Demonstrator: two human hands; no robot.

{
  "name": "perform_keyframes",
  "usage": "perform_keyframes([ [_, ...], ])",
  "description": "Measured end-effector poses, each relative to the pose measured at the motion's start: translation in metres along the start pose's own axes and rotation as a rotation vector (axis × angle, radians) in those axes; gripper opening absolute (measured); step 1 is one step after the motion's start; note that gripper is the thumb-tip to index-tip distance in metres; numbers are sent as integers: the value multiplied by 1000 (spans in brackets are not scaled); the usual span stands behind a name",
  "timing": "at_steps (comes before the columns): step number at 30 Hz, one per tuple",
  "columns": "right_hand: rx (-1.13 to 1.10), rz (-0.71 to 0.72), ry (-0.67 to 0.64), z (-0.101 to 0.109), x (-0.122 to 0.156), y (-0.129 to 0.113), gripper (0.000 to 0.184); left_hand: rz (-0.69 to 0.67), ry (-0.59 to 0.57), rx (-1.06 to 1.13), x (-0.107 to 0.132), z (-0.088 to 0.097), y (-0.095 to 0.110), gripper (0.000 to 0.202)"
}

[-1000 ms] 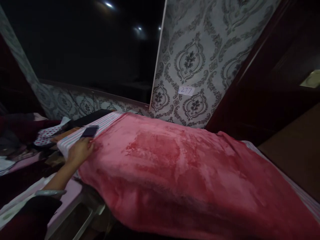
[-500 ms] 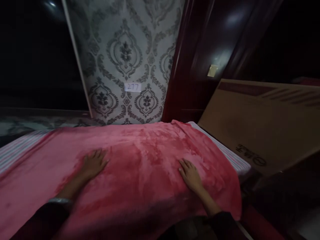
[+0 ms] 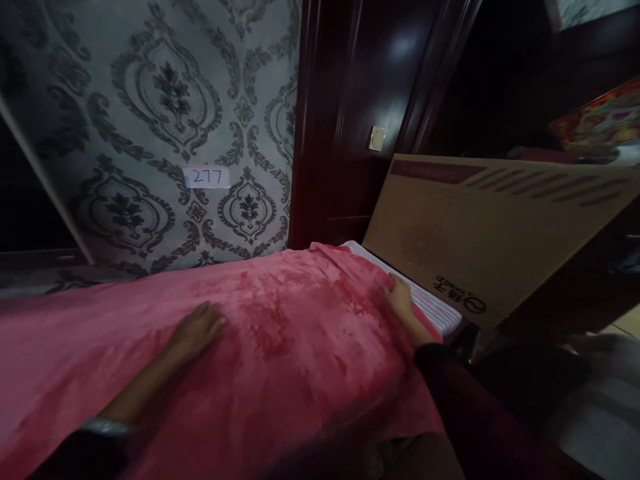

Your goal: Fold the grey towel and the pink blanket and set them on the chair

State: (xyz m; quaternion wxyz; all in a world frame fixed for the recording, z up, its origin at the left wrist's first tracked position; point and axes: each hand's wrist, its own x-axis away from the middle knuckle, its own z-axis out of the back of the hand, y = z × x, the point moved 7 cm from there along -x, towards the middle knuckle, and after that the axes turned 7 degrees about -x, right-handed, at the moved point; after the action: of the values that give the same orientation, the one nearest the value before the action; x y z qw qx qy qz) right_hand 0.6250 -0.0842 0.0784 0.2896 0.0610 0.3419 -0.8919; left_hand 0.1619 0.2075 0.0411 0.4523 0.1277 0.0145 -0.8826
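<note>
A plush pink-red blanket [image 3: 310, 333] lies spread over a striped sheet [image 3: 373, 259], which shows along the right side. My left hand [image 3: 200, 328] rests flat on the blanket, palm down, its fingers slightly blurred. At the blanket's right edge, beside the striped sheet, my right hand [image 3: 400, 301] has its fingers curled on the fabric and pinches the edge. Some folds run near that hand.
A large cardboard box [image 3: 450, 227] leans close to the right of the bedding. Behind stand a patterned wall [image 3: 240, 133] with a paper label [image 3: 207, 177] reading 277, and a dark red wooden door [image 3: 345, 107].
The view has turned right. My right hand has moved from the blanket's top to its right edge and closed there. My left hand remains on the blanket, further right along it.
</note>
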Motion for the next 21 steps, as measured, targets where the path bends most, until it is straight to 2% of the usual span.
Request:
perform_keyframes([
  [3,43,-178,-51,1,-33,17,65,-83,-149,2,-28,-13,54,61],
  [5,47,-218,-62,-1,-48,22,66,-97,-190,-5,-42,-18,85,62],
  [7,38,-211,-93,-6,-58,20,61,-80,-194,-35,-51,-23,106,61],
  [9,22,-173,-127,-13,-58,10,51,-66,-169,-81,-55,-29,116,59],
  [10,5,-130,-155,-19,-53,2,44,-61,-154,-102,-56,-32,117,58],
  [12,-76,70,-305,-39,-33,-24,32,-70,-130,-128,-57,-39,116,57],
  [14,-230,442,-636,-65,8,-62,29,-91,-125,-138,-58,-45,113,57],
  [16,-333,595,-863,-78,40,-78,31,-102,-106,-145,-59,-47,111,57],
  [17,-379,605,-880,-78,44,-81,32,-103,-94,-147,-60,-47,110,57],
  [18,-412,574,-817,-75,37,-80,33,-102,-83,-150,-61,-47,110,57],
  [19,-421,519,-700,-68,23,-75,34,-103,-76,-153,-62,-47,110,57],
  [21,-294,300,-410,-52,-19,-49,35,-108,-74,-158,-63,-47,111,57],
])
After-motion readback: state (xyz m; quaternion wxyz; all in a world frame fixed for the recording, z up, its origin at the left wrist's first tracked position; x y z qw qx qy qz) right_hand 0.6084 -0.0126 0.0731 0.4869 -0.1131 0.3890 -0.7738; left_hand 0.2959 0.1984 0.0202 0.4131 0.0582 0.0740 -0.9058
